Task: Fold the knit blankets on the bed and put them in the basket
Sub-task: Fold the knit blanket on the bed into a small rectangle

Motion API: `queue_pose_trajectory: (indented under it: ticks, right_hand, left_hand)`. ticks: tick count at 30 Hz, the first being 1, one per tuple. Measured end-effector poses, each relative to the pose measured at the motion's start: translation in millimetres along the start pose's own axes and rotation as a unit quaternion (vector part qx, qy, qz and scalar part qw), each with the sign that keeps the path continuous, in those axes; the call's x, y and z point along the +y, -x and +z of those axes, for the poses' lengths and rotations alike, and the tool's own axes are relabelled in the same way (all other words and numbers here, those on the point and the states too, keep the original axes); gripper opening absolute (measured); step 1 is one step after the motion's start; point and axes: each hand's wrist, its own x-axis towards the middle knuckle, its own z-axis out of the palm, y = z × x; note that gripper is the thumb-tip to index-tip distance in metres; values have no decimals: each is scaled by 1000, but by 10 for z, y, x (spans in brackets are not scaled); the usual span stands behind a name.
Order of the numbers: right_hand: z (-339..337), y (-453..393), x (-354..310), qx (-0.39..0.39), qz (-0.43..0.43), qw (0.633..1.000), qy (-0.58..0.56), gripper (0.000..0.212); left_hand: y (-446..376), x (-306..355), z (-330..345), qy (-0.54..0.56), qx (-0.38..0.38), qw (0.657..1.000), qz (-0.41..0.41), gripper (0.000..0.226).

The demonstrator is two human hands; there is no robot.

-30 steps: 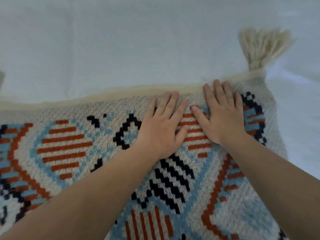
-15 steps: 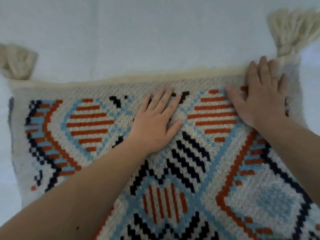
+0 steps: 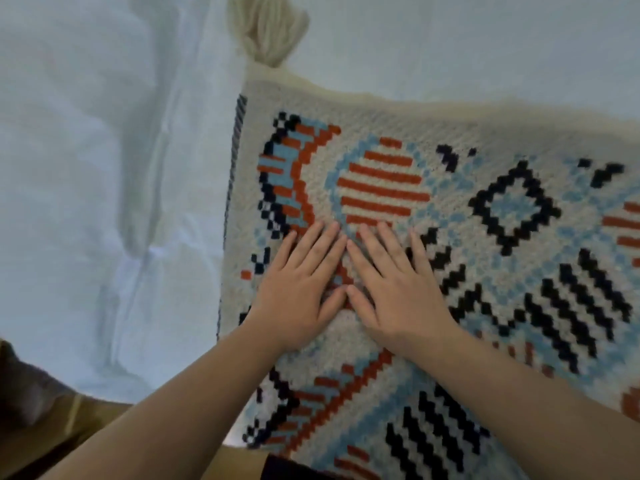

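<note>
Here both hands lie flat, side by side, on the knit blanket (image 3: pixel 485 209), which covers the right two-thirds of the frame on the white bed sheet (image 3: pixel 104 168). The left hand (image 3: pixel 301 289) sits just inside the blanket's left edge, which runs almost straight up the frame from the lower centre to a cream tassel (image 3: pixel 266 29) at the top corner. The right hand (image 3: pixel 394 289) is right beside it, thumbs nearly touching, a little further toward the middle of the pattern. The far edge of the blanket runs from that tassel corner off the right side of the frame, so the cloth's visible length stretches rightward and downward from the hands, and the bulk of it lies to the right of the grip.

Neither hand holds anything: the fingers are straight and only slightly spread, palms down, pressing on the knit as if smoothing it. The left hand is the nearer one to the left edge and to the tassel corner, so any fold that brings this side across would likely start there, judging from how the hands lie. No basket can be made out with certainty; a brownish shape at the lower left corner is too blurred to name
</note>
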Motion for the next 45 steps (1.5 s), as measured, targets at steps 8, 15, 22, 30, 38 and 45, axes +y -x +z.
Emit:
queue_pose_trajectory:
  ticks: [8,15,22,30,38,45]
  right_hand:
    - [306,-131,-905,-44,-109,992,44,68]
    - [409,-213,-1298,-66,-148,984,77,70]
    - [437,-78,-1367,-57,-178,979,80,76]
    - [591,84,-1475,-82,-182,976,86,85]
    - [573,98,-1517,-87,-182,975,92,88]
    - [648,238,-1636,-76,-202,974,67,85]
  left_hand:
    - [1051,-537,227,65,-7,994,-89,66]
    - [1472,-538,367,132,-29,985,-109,75]
    - [1743,-441,325,288,38,940,-179,74]
    - [2259,-224,466,485,-53,798,-355,29]
    - [2238,-224,471,602,-116,666,-426,45]
    - [2307,-267,418,697,-128,547,-445,66]
